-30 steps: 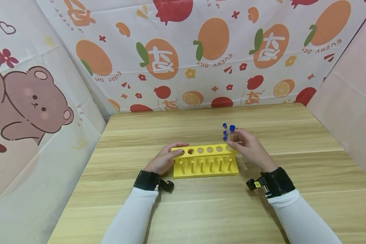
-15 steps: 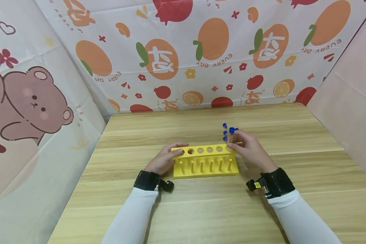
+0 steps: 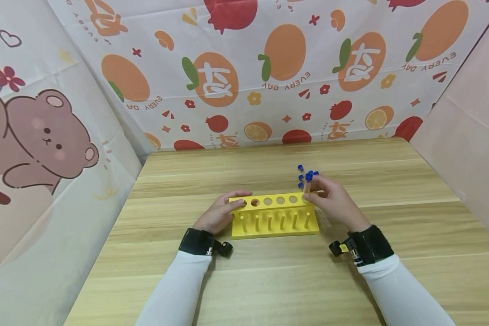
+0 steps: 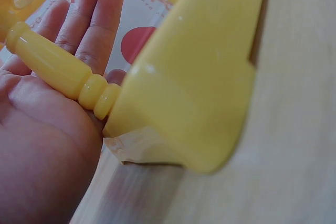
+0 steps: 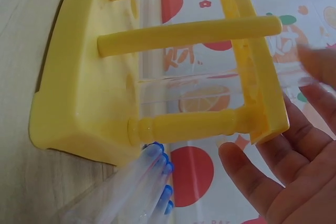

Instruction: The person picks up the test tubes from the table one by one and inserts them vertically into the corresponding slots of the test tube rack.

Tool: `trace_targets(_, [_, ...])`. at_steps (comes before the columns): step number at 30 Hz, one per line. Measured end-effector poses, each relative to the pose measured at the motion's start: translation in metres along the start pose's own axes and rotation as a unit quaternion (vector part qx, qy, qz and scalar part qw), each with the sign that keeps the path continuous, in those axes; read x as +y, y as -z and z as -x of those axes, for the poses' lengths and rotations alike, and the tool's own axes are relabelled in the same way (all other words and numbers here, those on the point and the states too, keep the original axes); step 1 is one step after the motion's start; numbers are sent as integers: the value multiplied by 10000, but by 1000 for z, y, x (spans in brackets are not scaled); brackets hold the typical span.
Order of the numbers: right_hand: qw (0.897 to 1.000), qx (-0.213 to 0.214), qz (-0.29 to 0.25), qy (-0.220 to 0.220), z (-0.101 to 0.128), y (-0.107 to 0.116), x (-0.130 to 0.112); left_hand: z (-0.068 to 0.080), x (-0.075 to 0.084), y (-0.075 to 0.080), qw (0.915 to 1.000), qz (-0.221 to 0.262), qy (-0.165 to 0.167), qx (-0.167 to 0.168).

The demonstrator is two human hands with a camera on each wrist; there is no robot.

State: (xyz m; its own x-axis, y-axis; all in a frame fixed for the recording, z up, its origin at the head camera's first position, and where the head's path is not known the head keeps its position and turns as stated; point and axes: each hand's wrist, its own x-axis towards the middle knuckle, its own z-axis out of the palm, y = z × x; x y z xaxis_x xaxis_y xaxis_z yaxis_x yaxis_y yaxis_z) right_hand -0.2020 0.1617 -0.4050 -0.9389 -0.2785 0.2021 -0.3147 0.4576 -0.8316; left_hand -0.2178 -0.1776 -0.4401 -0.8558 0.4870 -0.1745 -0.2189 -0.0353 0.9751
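The right hand [image 3: 334, 199] pinches a blue-capped tube [image 3: 307, 183] over the end hole of the yellow rack [image 3: 274, 216], mid-table. Keep the tube upright while the left hand [image 3: 220, 213], fingers flat on the rack, steadies it.

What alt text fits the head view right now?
A right hand holds a clear blue-capped tube upright over the end hole of a yellow rack, while the left hand rests on the rack's other end, on a wooden table.
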Motion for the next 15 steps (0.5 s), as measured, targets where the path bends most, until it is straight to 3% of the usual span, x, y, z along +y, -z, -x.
trace_targets(4, [9997,75,-37,-215,1,2,3,0,-1,0,10000,5,-12,12])
trace_targets(11, [9972,105,-555,-496,-1,5,18,0,-1,0,10000,-2,-14,4])
trace_targets(15, [9908,33,-709,-1155,-3,5,24,0,-1,0,10000,-1,-11,1])
